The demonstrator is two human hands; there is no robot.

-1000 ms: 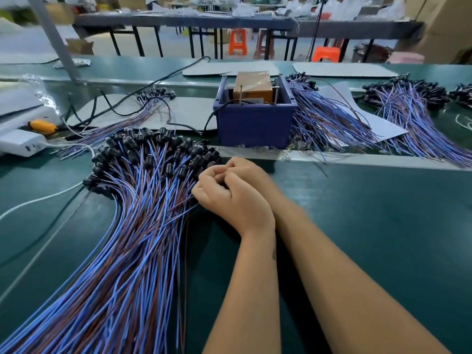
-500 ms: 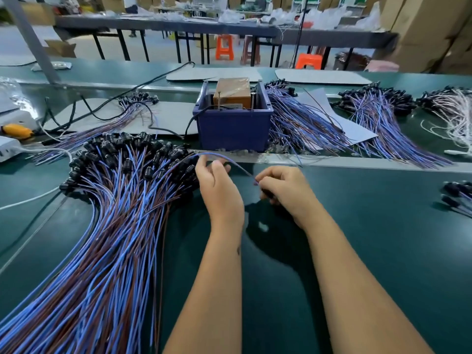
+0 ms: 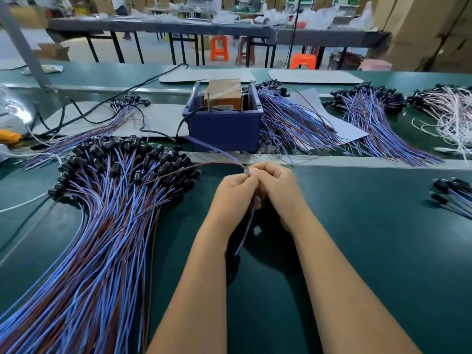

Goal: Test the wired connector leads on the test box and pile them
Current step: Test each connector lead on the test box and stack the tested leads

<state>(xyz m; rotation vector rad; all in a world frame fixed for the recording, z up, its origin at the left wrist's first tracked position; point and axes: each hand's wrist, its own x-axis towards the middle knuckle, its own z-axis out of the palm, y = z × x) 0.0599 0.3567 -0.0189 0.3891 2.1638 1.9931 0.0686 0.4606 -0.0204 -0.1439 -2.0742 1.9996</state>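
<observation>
Blue-brown lead [image 3: 246,226] pinched, prob. both hands.

The test box [image 3: 222,116] stands behind both hands [image 3: 258,190], between lead piles left [image 3: 107,200] and right [image 3: 293,123].

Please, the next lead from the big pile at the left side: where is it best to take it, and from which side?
Probably by a black connector head on the big pile's near-right edge, coming from the right, where the left hand and right hand now hold one lead. The heads there lie exposed on top; the wires below are tangled.
</observation>
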